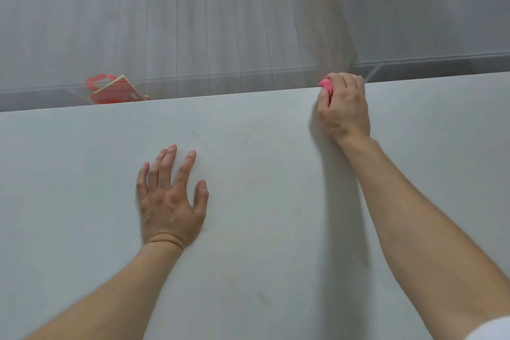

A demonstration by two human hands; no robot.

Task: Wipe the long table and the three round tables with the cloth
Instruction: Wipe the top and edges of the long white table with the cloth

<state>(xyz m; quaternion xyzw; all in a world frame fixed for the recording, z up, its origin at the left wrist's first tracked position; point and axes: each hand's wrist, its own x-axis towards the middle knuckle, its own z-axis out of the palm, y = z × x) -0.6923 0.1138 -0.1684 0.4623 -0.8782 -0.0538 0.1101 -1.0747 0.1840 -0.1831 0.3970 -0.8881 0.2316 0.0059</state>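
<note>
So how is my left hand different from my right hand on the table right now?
The left hand lies flat with fingers spread; the right hand is curled round the pink cloth. The left hand sits mid-table, nearer the body; the right hand is at the far edge. Both rest on the table.

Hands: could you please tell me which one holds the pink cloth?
The right hand grips the cloth at the table edge; the left hand lies flat, empty.

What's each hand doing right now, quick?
Left hand: open, fingers spread flat on the long table.
Right hand: gripping the pink cloth at the table's far edge.
</note>
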